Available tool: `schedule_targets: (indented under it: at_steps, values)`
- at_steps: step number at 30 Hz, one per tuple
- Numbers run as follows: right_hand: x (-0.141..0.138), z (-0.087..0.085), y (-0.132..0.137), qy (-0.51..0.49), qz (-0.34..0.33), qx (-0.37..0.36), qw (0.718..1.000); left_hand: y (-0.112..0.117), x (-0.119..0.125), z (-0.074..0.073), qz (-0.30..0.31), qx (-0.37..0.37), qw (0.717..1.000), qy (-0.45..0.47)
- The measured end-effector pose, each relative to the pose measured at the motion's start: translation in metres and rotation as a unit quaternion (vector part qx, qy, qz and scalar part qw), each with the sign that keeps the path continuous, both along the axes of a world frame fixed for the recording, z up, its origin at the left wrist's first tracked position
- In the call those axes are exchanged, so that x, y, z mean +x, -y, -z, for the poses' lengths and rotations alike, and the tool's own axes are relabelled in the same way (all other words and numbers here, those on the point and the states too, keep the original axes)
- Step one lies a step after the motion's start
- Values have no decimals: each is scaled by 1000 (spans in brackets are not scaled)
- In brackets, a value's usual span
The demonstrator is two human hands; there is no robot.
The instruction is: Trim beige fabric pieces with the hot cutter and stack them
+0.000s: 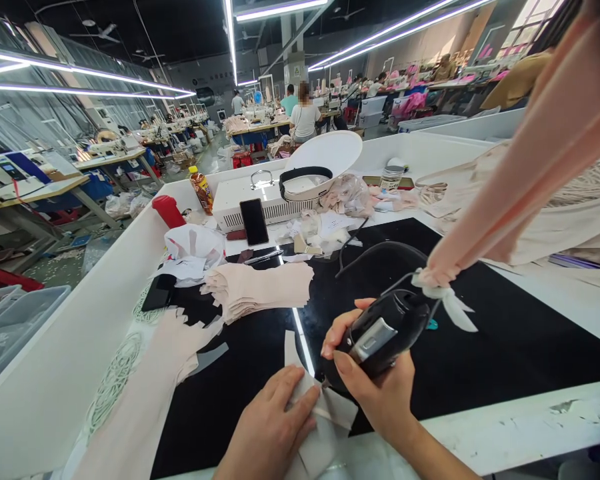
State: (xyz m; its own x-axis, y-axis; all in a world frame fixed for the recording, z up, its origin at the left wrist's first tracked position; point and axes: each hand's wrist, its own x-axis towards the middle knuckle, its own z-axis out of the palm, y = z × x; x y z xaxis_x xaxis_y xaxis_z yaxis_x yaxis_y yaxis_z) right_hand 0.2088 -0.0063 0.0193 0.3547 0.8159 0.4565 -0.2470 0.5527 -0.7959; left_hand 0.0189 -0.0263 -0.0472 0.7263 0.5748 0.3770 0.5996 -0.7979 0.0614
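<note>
My right hand [387,403] is wrapped round a black handheld electric cutter [375,337] with a silver switch panel. The cutter's head is low at the black board [460,360], beside the pale pieces; its blade is hidden. A twisted pink cloth strip [510,173] is knotted to the cutter's rear end, beside its black cord [390,247]. My left hand [275,417] lies with fingers apart on a pale, flat piece [317,437], pressing it down close to the cutter. What lies beneath that piece cannot be made out.
A stack of pale pink fabric pieces [265,287] lies ahead, with a long fabric length [140,393] at left. Farther back are a phone [254,222], a white vented box [230,200], a drink bottle [201,190] and a red object [169,211]. White walls [55,373] edge the table.
</note>
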Motion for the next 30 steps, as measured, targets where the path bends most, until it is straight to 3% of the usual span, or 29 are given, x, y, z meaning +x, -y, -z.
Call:
schedule_targets:
  at_steps: [12, 21, 30]
  values:
    - [11, 16, 2, 30, -38, -18, 999, 5, -2, 5, -18, -14, 1000, -20]
    - [-1, 3, -10, 7, 14, -10, 1000, 3, 4, 0, -19, -33, 999, -3]
    - [-7, 4, -9, 14, 7, -16, 1000, 5, 3, 3, -19, -65, 998, 12]
